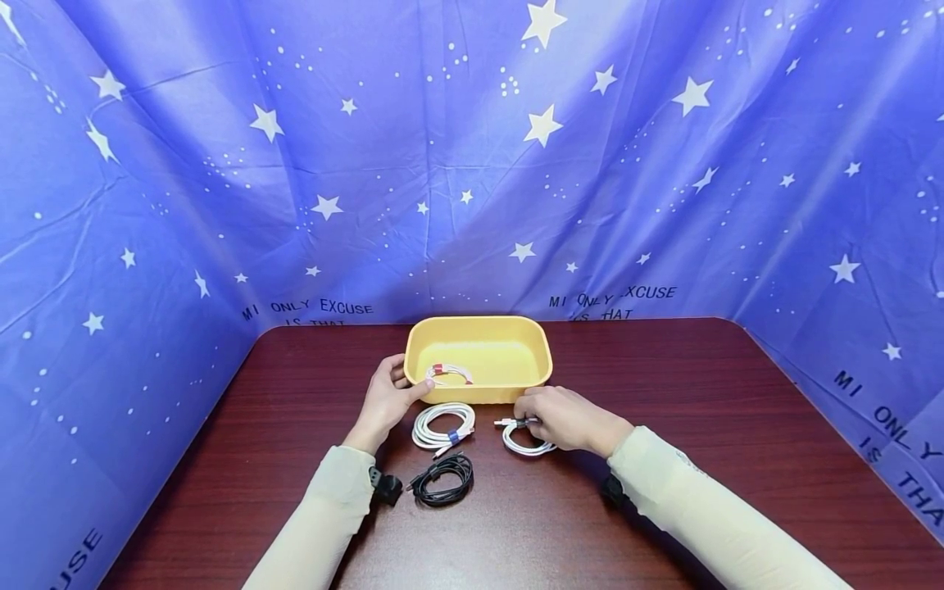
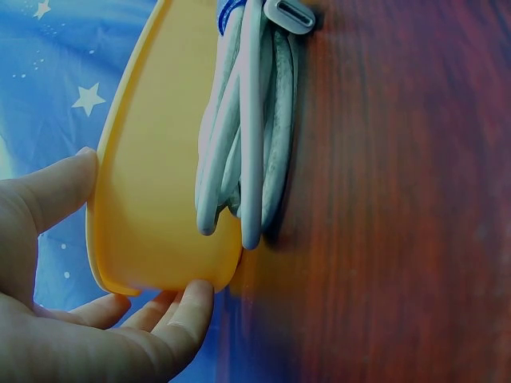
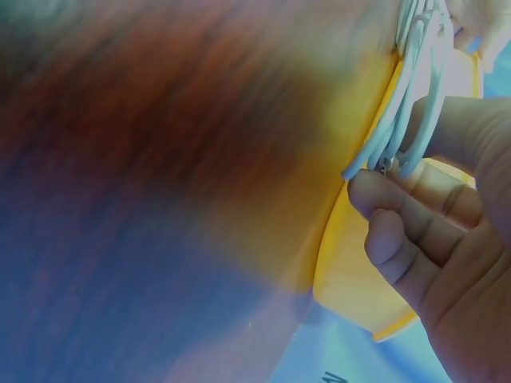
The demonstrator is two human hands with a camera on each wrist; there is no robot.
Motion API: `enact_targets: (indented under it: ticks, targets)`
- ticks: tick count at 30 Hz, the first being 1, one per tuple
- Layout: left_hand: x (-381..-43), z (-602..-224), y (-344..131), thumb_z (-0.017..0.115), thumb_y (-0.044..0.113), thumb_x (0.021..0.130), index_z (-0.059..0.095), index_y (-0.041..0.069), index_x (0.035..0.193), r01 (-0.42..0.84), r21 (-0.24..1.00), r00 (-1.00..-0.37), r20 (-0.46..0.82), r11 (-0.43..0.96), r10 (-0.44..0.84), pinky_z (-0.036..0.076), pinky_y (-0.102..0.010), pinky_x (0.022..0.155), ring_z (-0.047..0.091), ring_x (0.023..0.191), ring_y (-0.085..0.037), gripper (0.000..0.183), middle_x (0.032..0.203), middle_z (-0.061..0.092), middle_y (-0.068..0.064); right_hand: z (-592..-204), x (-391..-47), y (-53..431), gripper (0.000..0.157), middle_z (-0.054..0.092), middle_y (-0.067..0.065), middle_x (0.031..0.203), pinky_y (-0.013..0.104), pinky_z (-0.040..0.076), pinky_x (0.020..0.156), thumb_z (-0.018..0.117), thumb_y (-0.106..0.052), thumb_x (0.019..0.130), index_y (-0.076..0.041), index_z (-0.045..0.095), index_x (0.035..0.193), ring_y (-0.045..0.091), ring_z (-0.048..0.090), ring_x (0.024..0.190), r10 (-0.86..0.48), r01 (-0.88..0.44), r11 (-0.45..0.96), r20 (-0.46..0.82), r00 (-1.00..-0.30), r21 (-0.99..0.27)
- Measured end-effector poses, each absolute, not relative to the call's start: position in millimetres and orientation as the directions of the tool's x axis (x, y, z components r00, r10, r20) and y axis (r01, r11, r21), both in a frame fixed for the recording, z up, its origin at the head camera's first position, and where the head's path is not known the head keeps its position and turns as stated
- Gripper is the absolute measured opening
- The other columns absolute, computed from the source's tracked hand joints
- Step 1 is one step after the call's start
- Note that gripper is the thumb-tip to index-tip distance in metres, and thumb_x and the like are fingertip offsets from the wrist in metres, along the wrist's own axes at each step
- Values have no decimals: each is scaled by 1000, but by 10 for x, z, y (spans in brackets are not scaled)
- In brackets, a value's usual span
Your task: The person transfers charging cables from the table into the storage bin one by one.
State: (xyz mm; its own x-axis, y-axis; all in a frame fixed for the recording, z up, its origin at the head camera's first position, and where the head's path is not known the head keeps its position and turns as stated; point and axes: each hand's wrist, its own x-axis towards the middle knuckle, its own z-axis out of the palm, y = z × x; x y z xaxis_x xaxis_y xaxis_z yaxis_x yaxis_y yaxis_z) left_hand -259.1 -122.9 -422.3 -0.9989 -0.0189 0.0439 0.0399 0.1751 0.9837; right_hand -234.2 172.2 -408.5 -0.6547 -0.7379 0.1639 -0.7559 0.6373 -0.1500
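Observation:
My left hand [image 1: 383, 403] grips the left front corner of a yellow plastic bin [image 1: 490, 394], thumb at the rim and fingers round the outside. Inside that bin lies a white coiled cable [image 1: 459, 370] with red bands. With my right hand [image 1: 571, 416] I pinch another coiled white cable [image 1: 520, 447] close in front of the bin's right part; its loops hang from the fingers in the right wrist view. Between the hands, a thicker white cable coil [image 1: 422, 428] with a blue tie lies in front of the bin. Nearer to me is a black coiled cable [image 1: 447, 495].
All of this stands on a dark red wooden table [image 1: 649, 360]. A blue curtain [image 1: 472, 147] with white stars hangs behind the table and along both sides. Black wrist straps [image 1: 387, 487] sit at the sleeve ends.

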Motion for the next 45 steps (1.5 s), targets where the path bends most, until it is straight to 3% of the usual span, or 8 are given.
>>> enact_targets:
  ticks: [13, 31, 45]
  targets:
    - [-2591, -4223, -1222, 76, 3, 78, 40, -3, 136, 39, 984, -999, 43, 174, -22, 52, -31, 84, 57, 113, -36, 68, 123, 56, -26, -3948, -2329, 1682, 13, 52, -10, 76, 25, 43, 59, 66, -6, 77, -18, 62, 79, 6, 47, 67, -747, -764, 626, 162, -645, -155]
    - [-2588, -4233, -1214, 76, 4, 79, 40, -4, 135, 38, 986, -999, 41, 161, -17, 51, -29, 82, 57, 113, -36, 67, 123, 55, -26, -3733, -2376, 1681, 17, 59, -11, 83, 29, 47, 64, 68, -7, 76, -20, 68, 88, 5, 52, 71, -736, -763, 631, 206, -645, -139]
    - [-2588, -4236, -1215, 76, 3, 78, 41, -3, 135, 44, 985, -999, 48, 165, -21, 51, -29, 82, 58, 112, -35, 67, 123, 56, -26, -3622, -2483, 1694, 17, 57, -10, 81, 29, 45, 64, 68, -7, 74, -20, 66, 85, 6, 51, 71, -725, -755, 641, 218, -654, -135]
